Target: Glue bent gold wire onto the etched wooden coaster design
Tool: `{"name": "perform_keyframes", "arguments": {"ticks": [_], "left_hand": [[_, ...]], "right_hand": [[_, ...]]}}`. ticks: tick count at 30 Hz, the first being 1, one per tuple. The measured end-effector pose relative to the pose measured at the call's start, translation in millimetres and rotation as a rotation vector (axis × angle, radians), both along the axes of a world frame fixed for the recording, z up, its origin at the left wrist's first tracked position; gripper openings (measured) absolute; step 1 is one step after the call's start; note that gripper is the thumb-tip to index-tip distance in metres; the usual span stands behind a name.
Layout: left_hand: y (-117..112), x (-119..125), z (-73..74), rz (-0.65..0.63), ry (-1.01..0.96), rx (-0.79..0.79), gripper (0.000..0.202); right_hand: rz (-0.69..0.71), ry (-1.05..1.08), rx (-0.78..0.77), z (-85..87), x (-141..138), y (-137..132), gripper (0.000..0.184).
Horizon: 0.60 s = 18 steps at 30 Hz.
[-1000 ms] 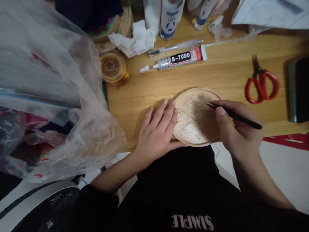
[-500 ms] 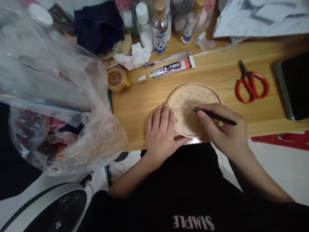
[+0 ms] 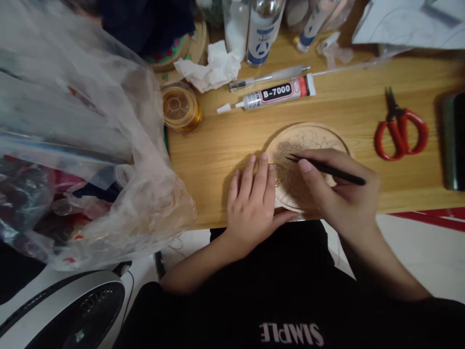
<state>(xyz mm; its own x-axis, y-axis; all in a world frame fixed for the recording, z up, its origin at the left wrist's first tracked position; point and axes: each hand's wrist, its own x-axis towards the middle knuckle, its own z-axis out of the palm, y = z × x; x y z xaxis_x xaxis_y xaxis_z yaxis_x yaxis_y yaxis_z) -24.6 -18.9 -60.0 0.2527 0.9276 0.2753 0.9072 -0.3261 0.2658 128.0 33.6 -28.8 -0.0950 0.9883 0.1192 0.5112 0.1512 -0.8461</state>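
A round wooden disc (image 3: 308, 140) with a pencilled flower drawing lies near the front edge of the wooden table (image 3: 225, 140). My left hand (image 3: 254, 203) lies flat with fingers stretched out, pressing the disc's left rim beside a bit of gold wire (image 3: 276, 180). My right hand (image 3: 337, 189) pinches thin black tweezers (image 3: 327, 168), their tip over the disc's left part.
A B-7000 glue tube (image 3: 272, 93), a pen (image 3: 269, 77), a crumpled tissue (image 3: 214, 68) and bottles (image 3: 261, 29) lie behind. A gold wire spool (image 3: 180, 106) sits left, red scissors (image 3: 399, 128) right, a phone (image 3: 454, 140) far right. A big plastic bag (image 3: 80, 145) fills the left.
The tweezers' tip has moved left across the disc toward my left hand. My left hand stays on the disc's rim. The camera view shifted.
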Motion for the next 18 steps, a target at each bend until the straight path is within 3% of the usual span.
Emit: {"name": "perform_keyframes", "arguments": {"ticks": [5, 10, 15, 18], "left_hand": [[1, -5, 2.8, -0.057, 0.029, -0.058, 0.080], [-2, 13, 0.7, 0.075, 0.030, -0.023, 0.083], [-3, 36, 0.9, 0.251, 0.038, -0.061, 0.081], [-2, 41, 1.6, 0.295, 0.041, -0.061, 0.078]], "right_hand": [[-0.099, -0.087, 0.080, -3.2, 20, -7, 0.018], [-0.124, -0.216, 0.107, -1.3, 35, -9, 0.024], [0.020, -0.326, 0.266, -3.2, 29, -3, 0.019], [0.152, -0.375, 0.307, -11.1, 23, 3, 0.018]]}}
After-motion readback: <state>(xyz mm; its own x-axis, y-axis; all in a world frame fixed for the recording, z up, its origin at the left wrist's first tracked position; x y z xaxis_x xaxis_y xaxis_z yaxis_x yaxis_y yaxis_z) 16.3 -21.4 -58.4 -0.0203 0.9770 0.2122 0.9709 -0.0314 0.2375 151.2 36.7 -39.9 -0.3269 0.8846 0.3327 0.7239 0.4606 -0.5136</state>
